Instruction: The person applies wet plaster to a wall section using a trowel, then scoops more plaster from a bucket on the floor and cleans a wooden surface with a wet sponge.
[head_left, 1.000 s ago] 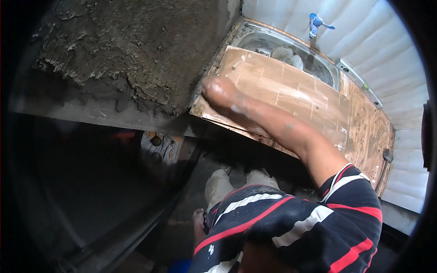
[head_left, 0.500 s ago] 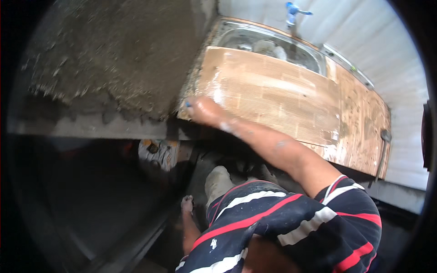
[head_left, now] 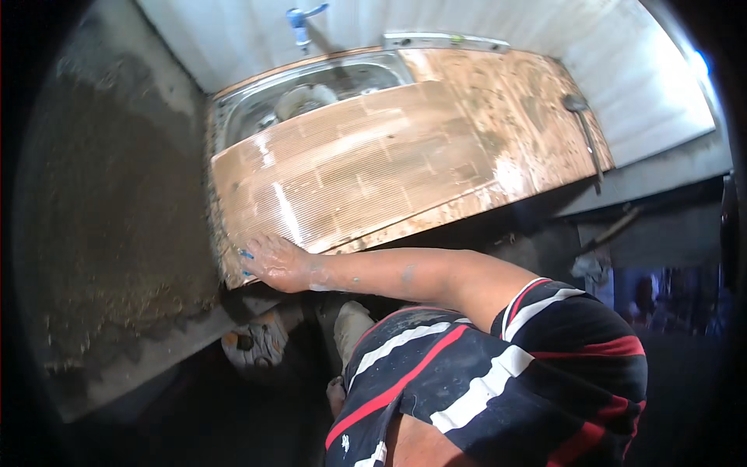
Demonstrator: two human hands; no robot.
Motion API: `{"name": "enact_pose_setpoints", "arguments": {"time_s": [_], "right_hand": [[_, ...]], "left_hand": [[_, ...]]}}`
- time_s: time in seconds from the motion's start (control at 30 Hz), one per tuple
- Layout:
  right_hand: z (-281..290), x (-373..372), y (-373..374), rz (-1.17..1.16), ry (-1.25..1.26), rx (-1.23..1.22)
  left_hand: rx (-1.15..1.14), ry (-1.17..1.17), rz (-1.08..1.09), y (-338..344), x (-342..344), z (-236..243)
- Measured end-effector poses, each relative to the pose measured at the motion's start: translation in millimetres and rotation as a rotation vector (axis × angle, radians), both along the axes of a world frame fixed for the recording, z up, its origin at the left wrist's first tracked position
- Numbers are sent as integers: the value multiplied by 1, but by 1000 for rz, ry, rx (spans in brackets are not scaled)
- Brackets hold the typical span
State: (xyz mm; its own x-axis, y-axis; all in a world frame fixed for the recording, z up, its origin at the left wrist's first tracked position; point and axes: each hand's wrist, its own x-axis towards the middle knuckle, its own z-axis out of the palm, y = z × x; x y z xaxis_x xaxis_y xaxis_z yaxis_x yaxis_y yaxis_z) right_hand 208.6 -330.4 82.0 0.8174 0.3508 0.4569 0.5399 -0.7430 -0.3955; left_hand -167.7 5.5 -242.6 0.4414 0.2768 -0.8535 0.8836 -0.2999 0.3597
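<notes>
My right hand point(head_left: 276, 261) reaches across to the front left corner of the wooden counter point(head_left: 525, 132), its fingers curled at the edge around a small blue object point(head_left: 247, 254) that is mostly hidden. Just beyond it lies a shiny, ribbed tan panel point(head_left: 350, 171), covering the front part of a steel sink point(head_left: 373, 74) that has something round and pale inside. Along the left of the counter runs a rough grey mortar surface point(head_left: 124, 202). My left hand point(head_left: 335, 393) hangs low beside my body, largely covered by it, so its fingers are unclear.
A blue tap point(head_left: 299, 23) is on the pale back wall, with a metal level point(head_left: 443, 40) below it. A long-handled tool point(head_left: 580, 117) lies at the counter's right end. A crumpled sack point(head_left: 253, 342) sits under the left ledge, and a dark recess opens at the lower right.
The view has turned, bringing the counter round and more of the right side into sight. My right hand has moved toward the front left corner, below where it was a second ago.
</notes>
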Motion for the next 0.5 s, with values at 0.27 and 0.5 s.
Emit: {"name": "enact_pose_setpoints", "arguments": {"time_s": [0.27,0.5], "right_hand": [[10,-109,-186,-384,290,69],[3,-194,-338,-1094,0,-212]], "left_hand": [[54,-98,-254,33,131,22],[-249,-107,-289,43,195,-5]]}}
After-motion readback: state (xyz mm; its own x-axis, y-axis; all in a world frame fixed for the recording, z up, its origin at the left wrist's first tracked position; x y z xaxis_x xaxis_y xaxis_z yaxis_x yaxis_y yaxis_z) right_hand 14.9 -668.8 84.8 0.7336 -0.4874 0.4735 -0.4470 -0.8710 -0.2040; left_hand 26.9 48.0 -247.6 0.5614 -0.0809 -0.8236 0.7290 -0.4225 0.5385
